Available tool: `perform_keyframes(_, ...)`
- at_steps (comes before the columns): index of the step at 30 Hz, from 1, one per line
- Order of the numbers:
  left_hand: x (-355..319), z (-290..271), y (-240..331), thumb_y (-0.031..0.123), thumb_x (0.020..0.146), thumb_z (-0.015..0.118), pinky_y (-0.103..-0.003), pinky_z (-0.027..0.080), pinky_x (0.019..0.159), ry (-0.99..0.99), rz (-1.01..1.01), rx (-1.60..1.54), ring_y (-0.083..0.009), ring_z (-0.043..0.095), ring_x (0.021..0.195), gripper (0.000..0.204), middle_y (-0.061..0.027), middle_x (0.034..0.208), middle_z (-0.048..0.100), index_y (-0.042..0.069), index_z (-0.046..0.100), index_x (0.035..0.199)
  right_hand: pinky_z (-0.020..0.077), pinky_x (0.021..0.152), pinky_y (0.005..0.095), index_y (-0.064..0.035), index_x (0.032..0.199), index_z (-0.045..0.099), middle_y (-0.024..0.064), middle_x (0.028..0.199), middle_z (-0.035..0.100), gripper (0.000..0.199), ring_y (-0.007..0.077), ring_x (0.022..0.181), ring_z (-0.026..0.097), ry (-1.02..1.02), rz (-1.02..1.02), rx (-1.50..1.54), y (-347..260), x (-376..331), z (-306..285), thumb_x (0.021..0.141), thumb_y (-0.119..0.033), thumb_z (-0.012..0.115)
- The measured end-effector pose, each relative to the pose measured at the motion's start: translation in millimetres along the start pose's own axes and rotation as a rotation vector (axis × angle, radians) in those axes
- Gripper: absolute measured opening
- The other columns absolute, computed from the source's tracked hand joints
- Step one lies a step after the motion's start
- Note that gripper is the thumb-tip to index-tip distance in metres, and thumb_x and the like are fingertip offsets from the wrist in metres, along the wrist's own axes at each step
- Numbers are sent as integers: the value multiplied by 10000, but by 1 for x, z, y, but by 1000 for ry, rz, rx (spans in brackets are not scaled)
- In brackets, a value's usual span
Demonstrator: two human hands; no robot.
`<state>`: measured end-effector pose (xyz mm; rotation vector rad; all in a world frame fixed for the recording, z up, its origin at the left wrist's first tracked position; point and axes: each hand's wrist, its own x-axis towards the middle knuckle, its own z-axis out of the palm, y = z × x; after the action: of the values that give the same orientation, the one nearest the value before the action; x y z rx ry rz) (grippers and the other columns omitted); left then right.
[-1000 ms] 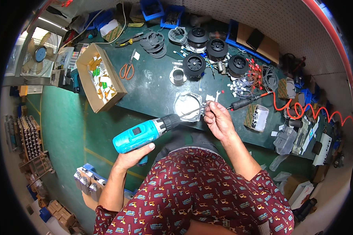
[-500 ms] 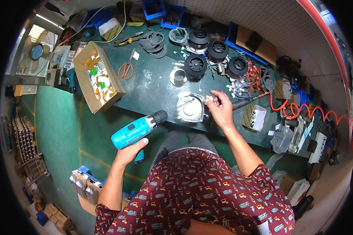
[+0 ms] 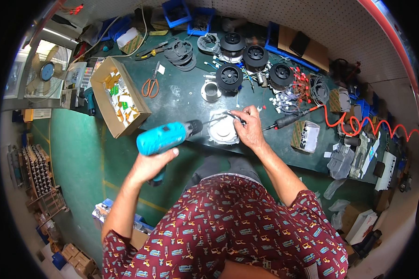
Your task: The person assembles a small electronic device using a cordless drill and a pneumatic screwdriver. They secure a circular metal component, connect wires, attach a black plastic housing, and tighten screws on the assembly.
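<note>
Drill (image 3: 162,138) cyan, gripped in left hand (image 3: 152,163), bit aimed at round white housing (image 3: 222,130) on green table (image 3: 181,100) | right hand (image 3: 250,129) fingers pinched on small part over housing | cardboard box (image 3: 119,102) left

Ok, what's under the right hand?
The right hand rests on the rim of a round silvery housing on the green bench, meeting the drill bit. The housing's right edge is covered.

You have four black round motor units (image 3: 229,76) on the bench, one turquoise cordless drill (image 3: 160,138), one pair of orange-handled scissors (image 3: 150,86), one open cardboard box (image 3: 118,100), one metal ring (image 3: 211,90) and one silver round housing (image 3: 222,130).
</note>
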<state>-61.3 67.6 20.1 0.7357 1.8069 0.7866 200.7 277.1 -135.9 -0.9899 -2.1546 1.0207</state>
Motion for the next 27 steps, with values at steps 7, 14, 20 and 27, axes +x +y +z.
perform_keyframes(7, 49, 14, 161, 170, 847, 790, -424, 556, 948, -314, 278, 835, -305, 717, 1056, 417, -164, 1161, 735, 74, 691, 1240, 450, 910, 399, -45, 1089, 770, 133, 959, 550, 287, 309, 992, 542, 3, -31, 15, 3, 3, 4, 818, -82, 685)
perform_keyframes(14, 57, 41, 202, 263, 855, 772, -473, 568, 890, -370, 268, 1114, -369, 712, 971, 331, -189, 981, 736, 42, 678, 1083, 460, 880, 417, -21, 1033, 745, 147, 956, 561, 269, 332, 970, 558, -2, -29, 22, 0, 2, 5, 770, 27, 717)
perform_keyframes(20, 52, 49, 195, 239, 859, 767, -458, 566, 894, -321, 223, 1124, -373, 714, 953, 286, -180, 963, 740, 55, 690, 1065, 462, 886, 423, -48, 1084, 769, 148, 952, 562, 287, 330, 967, 562, -1, -20, -32, 6, 2, 8, 803, -44, 711)
perform_keyframes(27, 32, 29, 177, 174, 830, 801, -420, 556, 916, -218, 283, 971, -331, 719, 994, 376, -160, 1064, 747, 78, 703, 1181, 482, 927, 377, -40, 1142, 762, 134, 944, 583, 321, 288, 1006, 592, 17, -1, 100, 8, 2, 5, 827, -84, 719)
